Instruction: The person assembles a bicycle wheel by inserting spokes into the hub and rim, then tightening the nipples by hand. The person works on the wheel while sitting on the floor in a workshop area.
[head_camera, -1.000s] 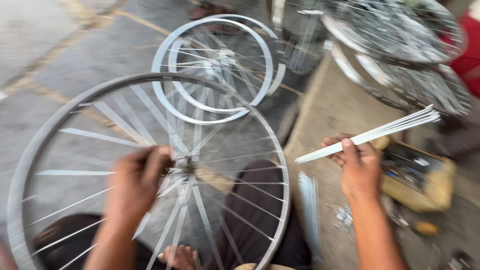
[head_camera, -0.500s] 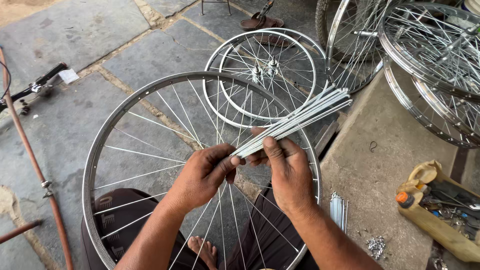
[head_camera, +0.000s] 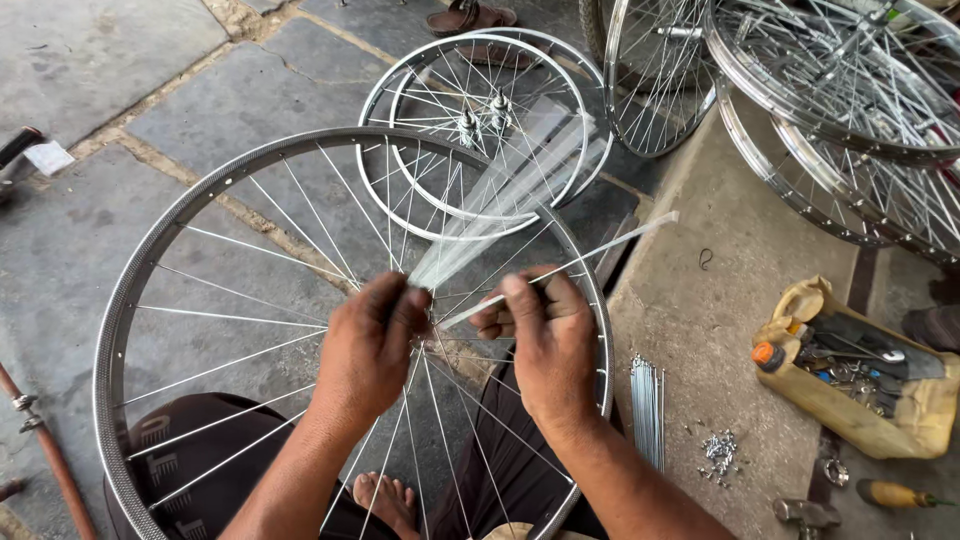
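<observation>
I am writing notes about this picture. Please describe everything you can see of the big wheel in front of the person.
The big wheel is a bare silver metal rim with a dotted outer band and no tyre. Thin metal spokes run inward, with wide gaps between some of them. It stands tilted over the person's lap, above a stone floor. The left hand and right hand meet near its middle and hide the hub, holding loose spokes, blurred by motion.

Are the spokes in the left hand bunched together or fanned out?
Fanned out: the spokes spread blurrily from the left hand.
</observation>
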